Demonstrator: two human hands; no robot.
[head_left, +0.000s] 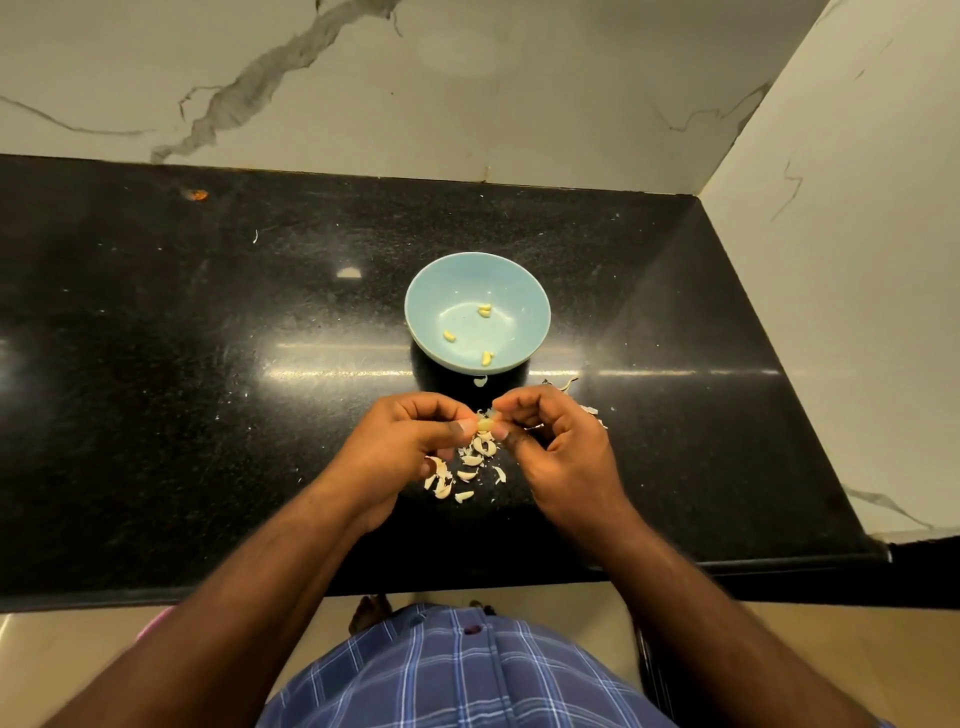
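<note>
fingers (464, 427) of left hand (400, 441) and right hand (561, 448) tight around garlic clove (484, 424)

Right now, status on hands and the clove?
Left hand and right hand both pinch the garlic clove. A few peeled cloves in blue bowl. Peels on counter under hands; bowl unobstructed.

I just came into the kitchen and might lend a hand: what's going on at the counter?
A person is peeling garlic. The left hand and right hand both pinch one garlic clove between their fingertips, above a pile of skins on the black countertop. Just beyond the hands stands a light blue bowl with a few peeled cloves in it.
</note>
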